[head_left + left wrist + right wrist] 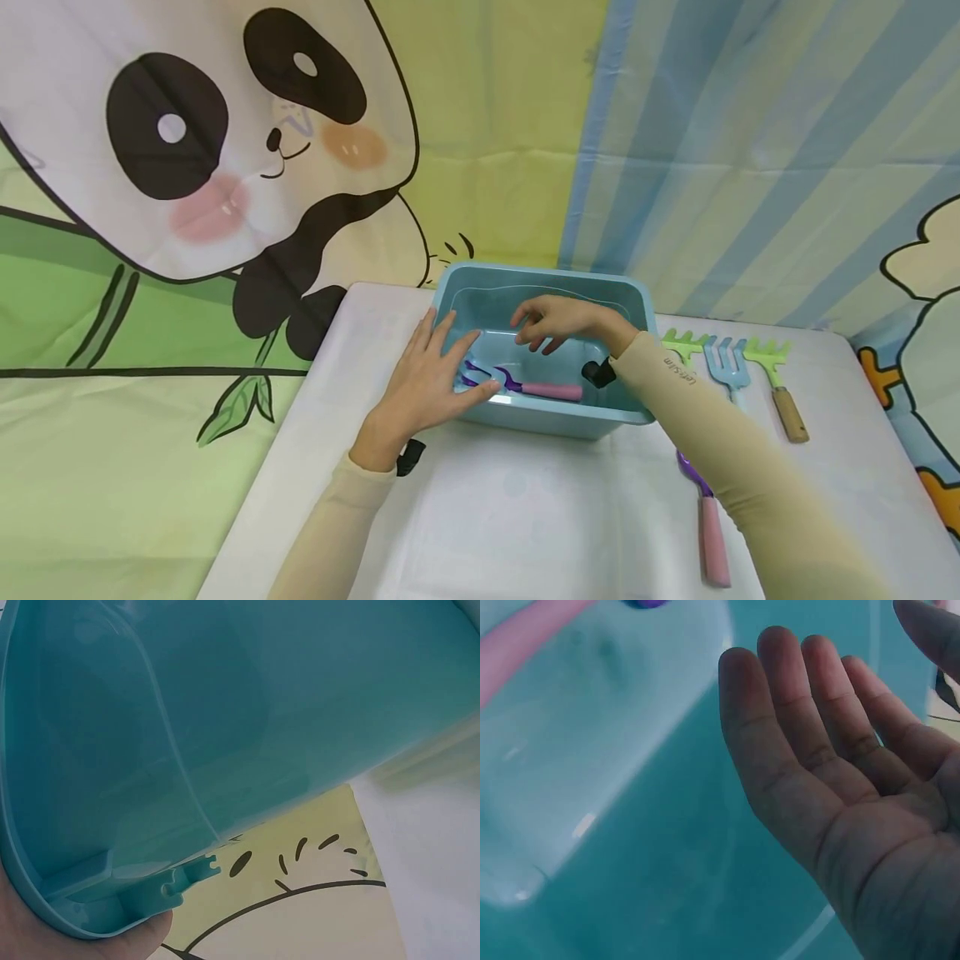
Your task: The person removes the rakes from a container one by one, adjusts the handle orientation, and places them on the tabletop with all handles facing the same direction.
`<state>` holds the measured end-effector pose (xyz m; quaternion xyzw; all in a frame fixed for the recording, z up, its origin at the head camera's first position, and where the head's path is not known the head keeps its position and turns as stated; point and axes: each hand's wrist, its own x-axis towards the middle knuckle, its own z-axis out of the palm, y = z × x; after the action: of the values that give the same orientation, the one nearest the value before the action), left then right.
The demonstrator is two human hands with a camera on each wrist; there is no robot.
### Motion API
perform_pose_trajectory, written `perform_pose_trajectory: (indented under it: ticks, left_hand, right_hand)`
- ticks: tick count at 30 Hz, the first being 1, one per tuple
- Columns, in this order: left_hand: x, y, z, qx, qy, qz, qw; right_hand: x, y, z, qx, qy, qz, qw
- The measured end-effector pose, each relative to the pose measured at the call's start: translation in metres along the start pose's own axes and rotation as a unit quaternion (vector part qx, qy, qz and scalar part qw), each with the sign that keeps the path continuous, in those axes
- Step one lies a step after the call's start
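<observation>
A blue plastic tub [540,423] stands on the table. My left hand [427,375] lies at its left rim with fingers spread and straight; in the left wrist view part of this hand shows along the tub's rim [30,900]. Over the inside of the tub hovers my right hand [562,321], its fingers relaxed and loosely bent. The right wrist view shows that palm [885,847] with nothing in it. On the tub floor lies a purple garden tool with a pink handle [551,391]. A light blue piece beside it is partly hidden by my left hand.
Right of the tub lie a green rake with a wooden handle [787,412], a light blue fork [726,367] and another green rake [684,343], partly covered by my right sleeve. Nearer, a purple tool with a pink handle [713,542] rests on the white-covered table [510,517].
</observation>
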<state>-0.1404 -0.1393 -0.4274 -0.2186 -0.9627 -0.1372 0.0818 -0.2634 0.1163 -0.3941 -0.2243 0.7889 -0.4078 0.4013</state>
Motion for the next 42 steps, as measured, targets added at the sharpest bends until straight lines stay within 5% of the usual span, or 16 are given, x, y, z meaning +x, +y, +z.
perform_pose_trajectory:
  ticks: [10,23,42]
  left_hand:
    - [0.000,0.000,-0.001,0.000,0.001,0.003,1.0000]
    - [0.000,0.000,-0.001,-0.004,0.000,0.002,1.0000]
    - [-0.001,-0.001,0.000,-0.011,0.008,0.005,0.9999]
  right_hand:
    - [0.020,0.019,0.018,-0.021,-0.045,0.056,0.997]
    - [0.027,0.035,0.040,-0.082,-0.150,0.153,0.973]
    - [0.034,0.042,0.046,-0.063,-0.175,0.156,0.970]
